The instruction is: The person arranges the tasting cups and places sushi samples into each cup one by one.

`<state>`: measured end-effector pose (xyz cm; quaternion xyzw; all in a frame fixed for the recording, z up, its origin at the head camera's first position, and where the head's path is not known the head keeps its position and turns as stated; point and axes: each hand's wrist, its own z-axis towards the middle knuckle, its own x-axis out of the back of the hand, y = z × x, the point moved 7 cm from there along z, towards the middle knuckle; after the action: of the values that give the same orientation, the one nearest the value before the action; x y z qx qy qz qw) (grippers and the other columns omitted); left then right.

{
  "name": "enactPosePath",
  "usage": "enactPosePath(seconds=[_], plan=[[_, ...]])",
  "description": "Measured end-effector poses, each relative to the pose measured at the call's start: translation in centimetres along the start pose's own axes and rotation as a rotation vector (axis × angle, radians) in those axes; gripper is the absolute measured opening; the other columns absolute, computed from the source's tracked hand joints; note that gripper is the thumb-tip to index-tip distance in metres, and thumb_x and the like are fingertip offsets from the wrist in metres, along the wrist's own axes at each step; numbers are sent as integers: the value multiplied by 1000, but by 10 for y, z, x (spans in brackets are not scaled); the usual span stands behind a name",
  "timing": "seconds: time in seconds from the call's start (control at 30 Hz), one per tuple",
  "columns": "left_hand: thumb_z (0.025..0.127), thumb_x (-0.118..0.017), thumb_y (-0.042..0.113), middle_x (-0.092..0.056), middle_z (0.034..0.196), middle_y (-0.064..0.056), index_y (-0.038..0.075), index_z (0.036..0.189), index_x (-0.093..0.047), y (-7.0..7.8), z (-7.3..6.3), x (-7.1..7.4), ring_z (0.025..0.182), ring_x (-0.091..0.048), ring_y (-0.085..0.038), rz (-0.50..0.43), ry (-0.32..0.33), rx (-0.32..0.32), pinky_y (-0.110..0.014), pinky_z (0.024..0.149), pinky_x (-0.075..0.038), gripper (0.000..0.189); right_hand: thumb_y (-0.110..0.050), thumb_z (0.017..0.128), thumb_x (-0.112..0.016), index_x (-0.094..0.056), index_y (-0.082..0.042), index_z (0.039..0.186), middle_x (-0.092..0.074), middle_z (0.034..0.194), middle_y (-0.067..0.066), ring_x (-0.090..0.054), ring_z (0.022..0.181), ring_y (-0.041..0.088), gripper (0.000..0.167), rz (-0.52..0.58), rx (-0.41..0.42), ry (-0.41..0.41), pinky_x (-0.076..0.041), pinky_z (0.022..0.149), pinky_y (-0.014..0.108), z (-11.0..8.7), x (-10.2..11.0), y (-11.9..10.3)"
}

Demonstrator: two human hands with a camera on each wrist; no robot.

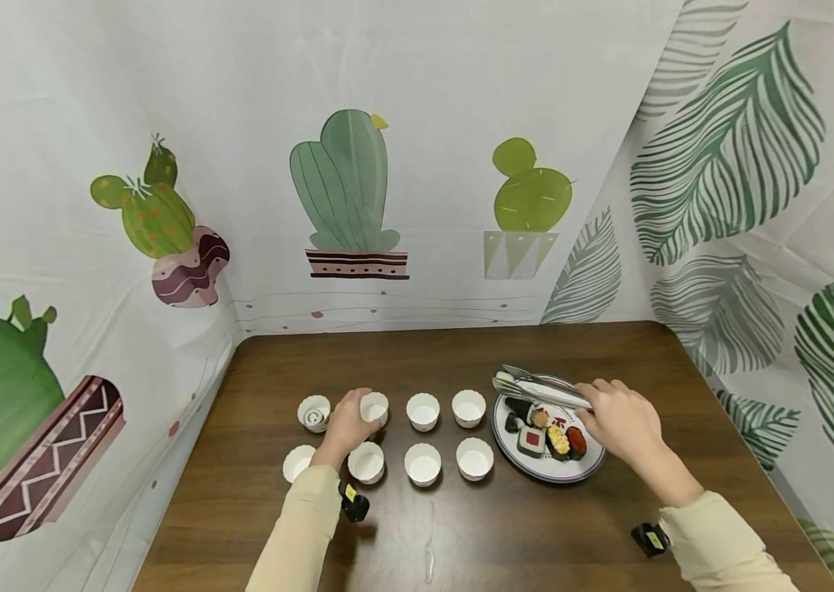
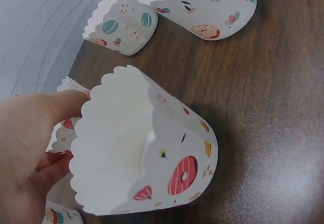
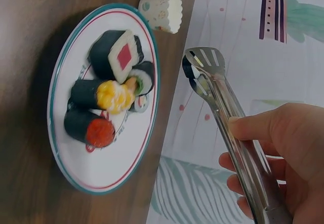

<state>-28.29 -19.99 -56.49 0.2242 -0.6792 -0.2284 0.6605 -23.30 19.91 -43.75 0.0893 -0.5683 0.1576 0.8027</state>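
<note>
My left hand (image 1: 350, 421) is at the back row of white paper baking cups, its thumb and fingers gripping the rim of one cup (image 1: 374, 407). In the left wrist view a nearer cup (image 2: 187, 168) with a printed doughnut partly hides that grip. My right hand (image 1: 624, 418) holds metal tongs (image 1: 550, 388) above the back of a round plate (image 1: 552, 474). Between the tong tips is a small dark-wrapped piece (image 3: 188, 70), mostly hidden by the metal. Several sushi pieces lie on the plate, among them a square roll (image 1: 531, 441), one topped yellow (image 1: 558, 442) and one topped red (image 1: 576, 442).
Cups stand in two rows left of the plate. The back-left cup (image 1: 313, 403) holds a sushi roll (image 1: 315, 418); the front-left cup (image 1: 298, 462) is partly covered by my left arm. Behind the brown table (image 1: 461, 534) hangs a printed cloth (image 1: 447, 82).
</note>
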Motion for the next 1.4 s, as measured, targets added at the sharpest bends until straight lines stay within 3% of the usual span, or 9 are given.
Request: enactPosePath(seconds=[0.23, 0.53, 0.67, 1.0, 1.4], plan=[[74, -76, 21, -52, 128, -14, 7, 126, -51, -2, 0, -1, 115, -51, -35, -6, 10, 9, -49, 90, -43, 60, -21, 75, -71, -68, -5, 104, -66, 93, 12, -59, 82, 30, 34, 16, -1, -51, -50, 64, 41, 9, -6, -15], [74, -76, 21, -51, 128, -14, 7, 126, -51, -3, 0, -1, 114, -51, -35, -17, 8, 24, -49, 90, -43, 60, -21, 70, -74, -69, -9, 103, -66, 89, 9, -59, 78, 27, 35, 38, 47, 18, -49, 60, 38, 20, -8, -36], [74, -76, 20, -51, 128, -15, 7, 126, -51, -3, -1, 0, 114, -51, -36, -13, 7, 21, -49, 89, -43, 60, -21, 71, -73, -68, -9, 104, -65, 90, 8, -58, 79, 27, 35, 44, 50, -8, -49, 62, 37, 25, -11, -48], [74, -76, 19, -51, 129, -14, 7, 127, -50, -2, 0, -1, 115, -50, -35, -24, -2, 28, -49, 90, -43, 60, -24, 78, -70, -66, -10, 107, -66, 102, 9, -61, 97, 32, 32, 71, 61, -84, -51, 74, 42, 37, -23, -77], [74, -76, 20, -51, 128, -14, 8, 127, -51, -4, 2, -2, 115, -50, -35, -19, 4, 30, -49, 90, -43, 60, -24, 75, -72, -67, -12, 106, -66, 95, 5, -60, 87, 27, 34, 89, 121, -55, -50, 71, 40, 51, -30, -116]])
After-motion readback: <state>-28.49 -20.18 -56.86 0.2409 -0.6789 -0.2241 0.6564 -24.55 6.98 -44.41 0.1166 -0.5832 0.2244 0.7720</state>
